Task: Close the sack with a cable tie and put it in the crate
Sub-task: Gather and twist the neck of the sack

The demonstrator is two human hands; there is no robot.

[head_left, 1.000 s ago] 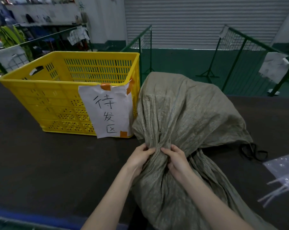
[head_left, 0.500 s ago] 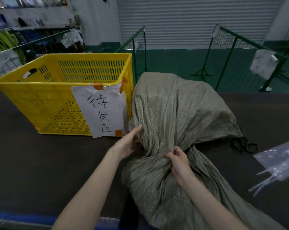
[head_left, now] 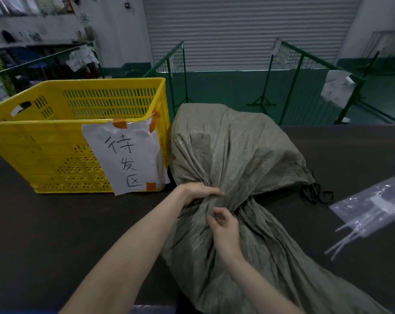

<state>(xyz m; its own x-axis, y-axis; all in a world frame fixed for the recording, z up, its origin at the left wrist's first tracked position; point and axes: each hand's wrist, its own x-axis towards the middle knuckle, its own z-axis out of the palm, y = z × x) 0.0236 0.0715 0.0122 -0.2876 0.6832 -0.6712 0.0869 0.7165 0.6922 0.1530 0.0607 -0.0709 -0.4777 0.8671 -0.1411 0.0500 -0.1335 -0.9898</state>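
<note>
Gathering the neck. The left hand is clenched around the bunched neck of the sack, which lies on the table; the right hand, just below, pinches loose folds. No tie is fitted yet; next, probably, one from the bag of cable ties, well right of the hands. The crate stands left, beside the sack.

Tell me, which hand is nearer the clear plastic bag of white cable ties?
The right hand. It pinches the grey-green woven sack just below the gathered neck, on the side toward the clear plastic bag of white cable ties. The left hand grips the neck farther away.
</note>
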